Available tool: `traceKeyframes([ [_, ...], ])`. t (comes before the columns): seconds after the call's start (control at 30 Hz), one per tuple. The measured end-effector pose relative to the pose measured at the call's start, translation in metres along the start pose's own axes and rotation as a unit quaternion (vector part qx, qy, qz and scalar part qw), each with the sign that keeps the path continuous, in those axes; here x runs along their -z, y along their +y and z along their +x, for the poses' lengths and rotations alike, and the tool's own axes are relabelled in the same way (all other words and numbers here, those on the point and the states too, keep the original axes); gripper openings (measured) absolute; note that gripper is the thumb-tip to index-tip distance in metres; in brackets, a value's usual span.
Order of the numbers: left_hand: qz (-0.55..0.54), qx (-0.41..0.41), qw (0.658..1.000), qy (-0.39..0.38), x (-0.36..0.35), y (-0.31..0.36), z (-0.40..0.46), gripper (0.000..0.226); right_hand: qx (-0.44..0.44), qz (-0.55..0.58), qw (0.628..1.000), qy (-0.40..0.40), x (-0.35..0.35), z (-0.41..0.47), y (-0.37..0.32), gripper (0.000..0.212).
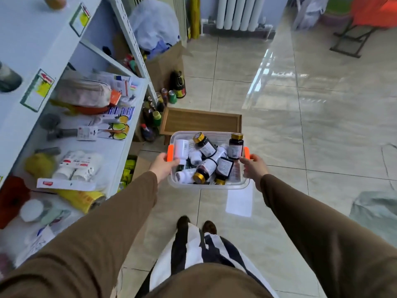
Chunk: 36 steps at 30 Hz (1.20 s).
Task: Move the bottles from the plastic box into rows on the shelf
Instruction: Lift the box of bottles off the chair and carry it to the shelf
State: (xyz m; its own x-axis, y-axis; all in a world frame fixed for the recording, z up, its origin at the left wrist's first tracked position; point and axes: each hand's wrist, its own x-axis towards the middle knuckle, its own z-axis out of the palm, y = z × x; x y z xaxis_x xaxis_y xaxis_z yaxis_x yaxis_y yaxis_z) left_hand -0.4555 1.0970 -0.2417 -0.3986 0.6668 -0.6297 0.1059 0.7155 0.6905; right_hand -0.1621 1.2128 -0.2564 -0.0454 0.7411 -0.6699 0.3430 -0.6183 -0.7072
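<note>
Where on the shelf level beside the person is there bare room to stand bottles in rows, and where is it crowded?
Little bare room. The shelf shows bare strips along its front edge, between the lemon-print cards and the white tubs. Elsewhere it is crowded: pouch, grey dumbbell, yellow packet. Both hands, left hand and right hand, hold the plastic box.

Only one view here, from a camera worn on the head, looking forward and steeply down past both brown sleeves to the tiled floor. Close enough to fill the middle with the plastic box, with the white shelf running from 7 to 11 o'clock and the feet at 6 o'clock. Wide and bendy at the edges, reaching as far as the radiator at 12 o'clock.
</note>
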Motion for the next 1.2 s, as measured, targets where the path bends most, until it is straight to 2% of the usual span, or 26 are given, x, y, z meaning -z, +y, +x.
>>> traceKeyframes([
  [0.2,-0.019,0.013,1.0,-0.009,0.005,0.04,0.085,0.03,-0.027,-0.01,1.0,-0.005,-0.018,0.078,-0.049,0.018],
  [0.5,0.024,0.026,0.999,-0.038,-0.001,0.08,0.209,0.025,-0.075,-0.004,0.997,0.015,-0.034,0.188,-0.091,0.013],
  [0.77,0.042,0.056,0.997,-0.015,-0.025,0.092,0.302,0.029,-0.093,-0.04,0.995,-0.007,-0.039,0.285,-0.112,0.028],
  [1.2,0.046,0.084,0.995,0.027,-0.054,0.087,0.378,0.021,-0.095,-0.06,0.993,-0.041,-0.043,0.366,-0.113,0.026],
])
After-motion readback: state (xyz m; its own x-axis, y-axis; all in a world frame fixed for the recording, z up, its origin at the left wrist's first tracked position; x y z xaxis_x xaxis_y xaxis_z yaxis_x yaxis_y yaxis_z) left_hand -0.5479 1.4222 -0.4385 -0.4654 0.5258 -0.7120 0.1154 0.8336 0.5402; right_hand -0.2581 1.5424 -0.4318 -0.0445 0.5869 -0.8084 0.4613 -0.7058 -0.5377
